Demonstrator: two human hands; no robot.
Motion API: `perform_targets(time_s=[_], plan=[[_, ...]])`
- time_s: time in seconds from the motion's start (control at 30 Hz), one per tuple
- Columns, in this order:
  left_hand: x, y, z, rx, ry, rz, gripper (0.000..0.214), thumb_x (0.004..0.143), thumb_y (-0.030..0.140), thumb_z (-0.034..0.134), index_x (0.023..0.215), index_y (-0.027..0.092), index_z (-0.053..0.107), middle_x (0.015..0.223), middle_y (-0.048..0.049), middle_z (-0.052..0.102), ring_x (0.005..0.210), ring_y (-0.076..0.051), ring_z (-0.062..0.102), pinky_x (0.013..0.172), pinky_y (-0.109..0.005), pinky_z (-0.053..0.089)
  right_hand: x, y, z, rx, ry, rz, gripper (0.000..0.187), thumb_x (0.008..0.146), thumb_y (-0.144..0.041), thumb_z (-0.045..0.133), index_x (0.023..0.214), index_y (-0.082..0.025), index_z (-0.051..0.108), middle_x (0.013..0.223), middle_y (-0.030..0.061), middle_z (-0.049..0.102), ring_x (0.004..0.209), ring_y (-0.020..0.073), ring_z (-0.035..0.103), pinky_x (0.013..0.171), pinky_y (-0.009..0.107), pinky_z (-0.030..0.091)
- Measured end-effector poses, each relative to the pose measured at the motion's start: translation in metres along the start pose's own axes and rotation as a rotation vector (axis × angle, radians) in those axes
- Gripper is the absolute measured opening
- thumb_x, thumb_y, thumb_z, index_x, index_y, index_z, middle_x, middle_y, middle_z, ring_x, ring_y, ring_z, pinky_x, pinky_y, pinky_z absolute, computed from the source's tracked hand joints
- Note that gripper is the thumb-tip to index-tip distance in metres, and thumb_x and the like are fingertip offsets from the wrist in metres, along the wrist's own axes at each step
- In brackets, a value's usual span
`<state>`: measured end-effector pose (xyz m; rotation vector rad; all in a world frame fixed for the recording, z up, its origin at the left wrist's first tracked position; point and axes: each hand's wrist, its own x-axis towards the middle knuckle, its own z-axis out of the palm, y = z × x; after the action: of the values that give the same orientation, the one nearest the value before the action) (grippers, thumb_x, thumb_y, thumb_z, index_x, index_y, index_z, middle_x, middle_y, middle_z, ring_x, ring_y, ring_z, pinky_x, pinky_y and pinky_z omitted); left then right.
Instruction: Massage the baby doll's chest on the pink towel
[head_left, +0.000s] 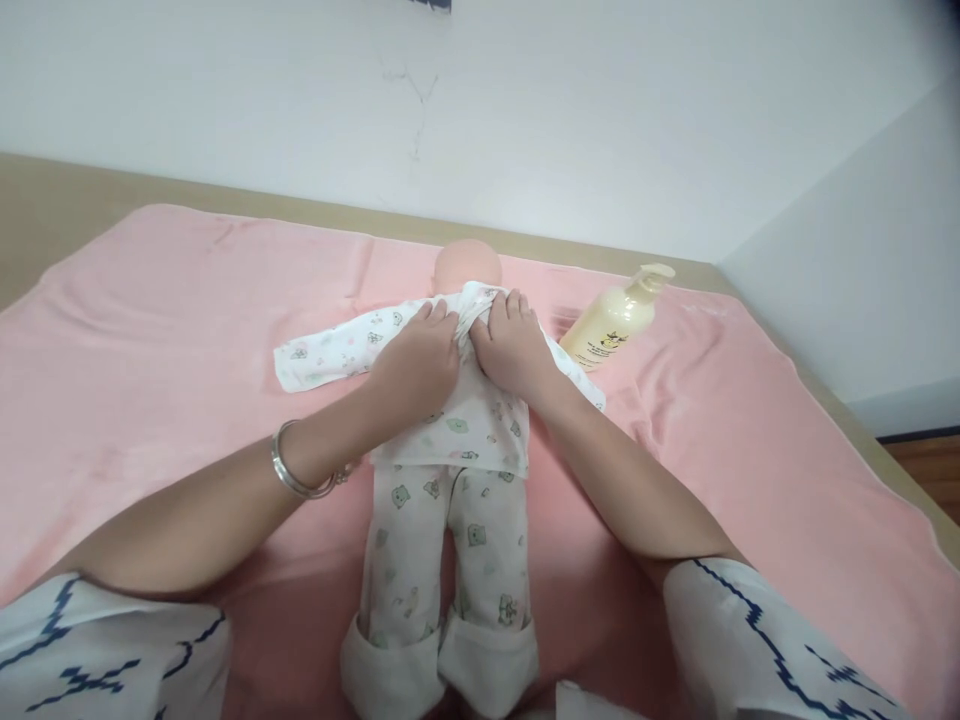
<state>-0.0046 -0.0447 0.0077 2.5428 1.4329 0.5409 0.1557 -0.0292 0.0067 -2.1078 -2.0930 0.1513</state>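
A baby doll (pixel 469 262) lies on its back on a pink blanket (pixel 187 400), its head toward the wall. It wears a white printed baby shirt (pixel 480 430) and matching printed trousers (pixel 409 540) with turned-up cuffs. My left hand (pixel 424 360) and my right hand (pixel 514 345) meet at the upper chest, fingers closed on the gathered shirt front just below the head. The fabric bunches between them, and the fastening there is hidden by my fingers. The left sleeve in view stretches out flat; the right one is partly behind my forearm.
A pale yellow pump bottle (pixel 611 325) leans on the blanket, right of the doll. The blanket covers a tan tabletop (pixel 60 190), whose far edge meets a white wall (pixel 262 100). White cloth shows at the bottom edge.
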Motion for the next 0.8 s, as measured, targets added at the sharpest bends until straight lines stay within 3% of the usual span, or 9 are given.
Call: perform_targets(time_s=[0.17,0.27,0.4,0.53,0.6,0.7,0.8], plan=[[0.026,-0.031,0.014,-0.061,0.011,-0.025,0.054,0.104,0.02,0.027,0.145,0.009,0.061,0.159,-0.0178,0.06,0.159,-0.031,0.047,0.134,-0.058,0.038,-0.043,-0.017,-0.007,-0.066,0.024,-0.105,0.074,0.109,-0.038,0.032,0.165,0.009,0.033,0.169,0.0342,0.04,0.162,0.044,0.038,0.132,0.06,0.033],[0.032,-0.038,0.02,-0.043,0.065,-0.012,0.055,0.106,0.023,0.023,0.141,0.005,0.061,0.155,-0.0221,0.062,0.155,-0.033,0.05,0.135,-0.059,0.036,-0.051,-0.019,-0.009,-0.08,0.015,-0.131,0.073,0.108,-0.039,0.035,0.165,0.007,0.035,0.168,0.0334,0.042,0.161,0.0434,0.041,0.131,0.059,0.036],[0.014,-0.018,0.016,0.034,0.057,0.046,0.054,0.106,0.021,0.022,0.132,0.002,0.066,0.145,-0.0249,0.067,0.151,-0.035,0.054,0.134,-0.059,0.036,-0.022,-0.007,-0.009,0.012,-0.033,-0.07,0.071,0.109,-0.039,0.029,0.162,0.008,0.039,0.169,0.0317,0.042,0.163,0.0412,0.037,0.133,0.057,0.033],[-0.002,0.003,0.01,0.06,0.05,0.005,0.058,0.108,0.026,0.024,0.147,-0.003,0.056,0.158,-0.0275,0.055,0.157,-0.038,0.045,0.132,-0.059,0.04,-0.001,0.002,-0.008,0.019,-0.044,-0.064,0.072,0.108,-0.034,0.029,0.163,0.012,0.034,0.173,0.0326,0.033,0.167,0.0409,0.029,0.135,0.057,0.028],[0.004,0.001,0.008,0.102,0.016,0.056,0.057,0.106,0.022,0.021,0.136,-0.004,0.063,0.15,-0.0291,0.06,0.152,-0.039,0.049,0.13,-0.06,0.041,-0.011,-0.002,-0.008,-0.046,-0.031,-0.102,0.071,0.109,-0.032,0.028,0.164,0.012,0.031,0.173,0.0333,0.032,0.166,0.0422,0.03,0.135,0.059,0.028],[0.022,-0.017,0.01,0.133,-0.04,0.138,0.052,0.101,0.014,0.022,0.104,0.007,0.073,0.12,-0.0255,0.072,0.134,-0.037,0.061,0.122,-0.06,0.046,-0.04,-0.014,-0.007,-0.124,0.008,-0.221,0.07,0.109,-0.033,0.033,0.166,0.008,0.032,0.173,0.0334,0.034,0.163,0.0444,0.035,0.133,0.06,0.031],[0.034,-0.033,0.016,0.018,0.053,0.065,0.044,0.102,0.018,0.027,0.104,0.015,0.071,0.114,-0.0194,0.073,0.12,-0.034,0.066,0.11,-0.057,0.055,-0.054,-0.023,-0.006,-0.095,0.059,-0.266,0.069,0.108,-0.033,0.036,0.167,0.003,0.036,0.173,0.0317,0.036,0.163,0.0435,0.036,0.133,0.059,0.033]])
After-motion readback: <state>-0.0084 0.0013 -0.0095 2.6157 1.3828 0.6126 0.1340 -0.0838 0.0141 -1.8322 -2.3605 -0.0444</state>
